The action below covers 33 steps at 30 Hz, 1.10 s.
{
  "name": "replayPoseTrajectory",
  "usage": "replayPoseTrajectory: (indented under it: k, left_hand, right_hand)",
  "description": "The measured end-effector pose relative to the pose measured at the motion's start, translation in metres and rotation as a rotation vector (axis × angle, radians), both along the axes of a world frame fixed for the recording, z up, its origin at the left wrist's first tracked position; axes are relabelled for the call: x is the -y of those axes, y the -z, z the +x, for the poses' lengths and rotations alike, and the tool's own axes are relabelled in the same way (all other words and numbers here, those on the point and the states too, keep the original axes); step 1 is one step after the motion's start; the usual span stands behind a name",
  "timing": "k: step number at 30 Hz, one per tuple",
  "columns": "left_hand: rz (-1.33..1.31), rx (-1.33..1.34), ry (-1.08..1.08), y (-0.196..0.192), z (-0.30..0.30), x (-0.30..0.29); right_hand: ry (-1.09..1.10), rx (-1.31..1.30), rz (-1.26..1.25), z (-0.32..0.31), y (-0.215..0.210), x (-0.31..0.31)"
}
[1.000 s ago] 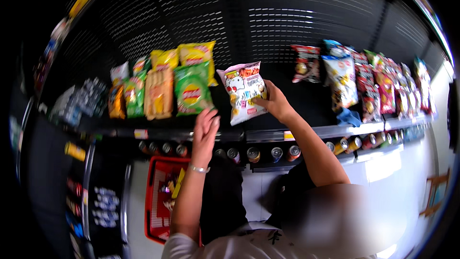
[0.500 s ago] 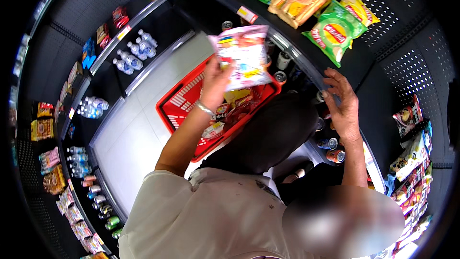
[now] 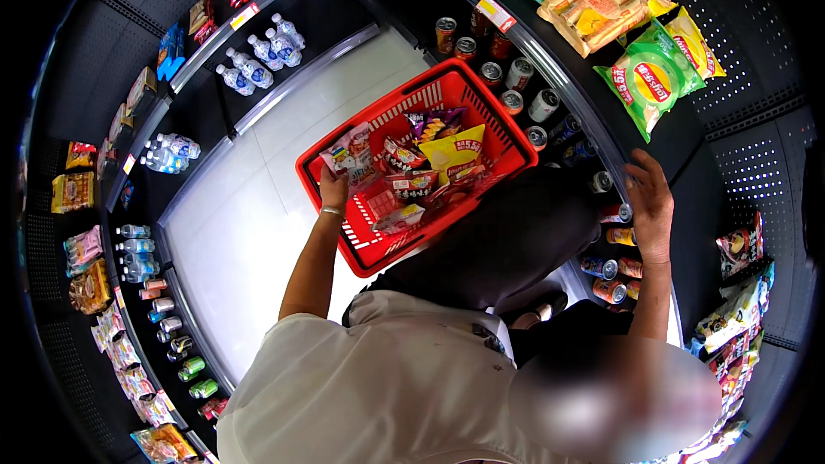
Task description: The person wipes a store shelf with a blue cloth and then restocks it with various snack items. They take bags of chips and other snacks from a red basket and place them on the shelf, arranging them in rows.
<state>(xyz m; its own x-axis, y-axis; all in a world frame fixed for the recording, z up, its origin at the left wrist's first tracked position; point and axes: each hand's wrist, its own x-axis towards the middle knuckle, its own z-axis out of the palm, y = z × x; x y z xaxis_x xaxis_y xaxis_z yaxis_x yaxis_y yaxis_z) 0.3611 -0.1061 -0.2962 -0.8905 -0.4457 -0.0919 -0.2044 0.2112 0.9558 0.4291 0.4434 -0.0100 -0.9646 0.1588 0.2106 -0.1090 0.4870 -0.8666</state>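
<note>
My left hand [image 3: 333,188] is closed on a pink-and-white snack bag [image 3: 351,157], held at the left end inside a red shopping basket [image 3: 507,136]. Beside that bag in the basket lie a yellow chip bag [image 3: 453,153], a purple snack bag [image 3: 434,123] and several red and white packets [image 3: 411,185]. My right hand [image 3: 650,209] holds nothing; its fingers are apart and bent near the shelf edge on the right. Whether the fingertips touch that edge, I cannot tell.
Green chip bags [image 3: 650,79] and a tan snack pack [image 3: 595,10] lie on the upper right shelf. Drink cans [image 3: 544,105] line the lower shelf beside the basket. Water bottles [image 3: 262,53] stand on the left shelving. My dark-trousered leg [image 3: 490,236] sits against the basket's near side.
My left hand has lowered the pink-and-white bag from above the basket, down and leftward into its left end. The right hand stays by the shelf edge, slightly shifted as the view moved.
</note>
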Motion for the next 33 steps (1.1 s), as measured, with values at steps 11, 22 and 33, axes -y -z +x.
replayPoseTrajectory:
  k: [11, 22, 33]
  left_hand:
    - [-0.503, 0.203, -0.135, -0.008, -0.018, -0.022]
    - [0.16, -0.472, 0.763, -0.194, -0.063, -0.275]
    - [0.45, -0.34, 1.516, -0.264, 0.024, -0.588]
  right_hand:
    - [0.095, -0.018, 0.066, 0.023, 0.001, -0.025]
    - [0.637, -0.202, 0.233, 0.033, -0.02, -0.108]
    - [1.339, -0.108, 0.33, 0.095, 0.016, -0.272]
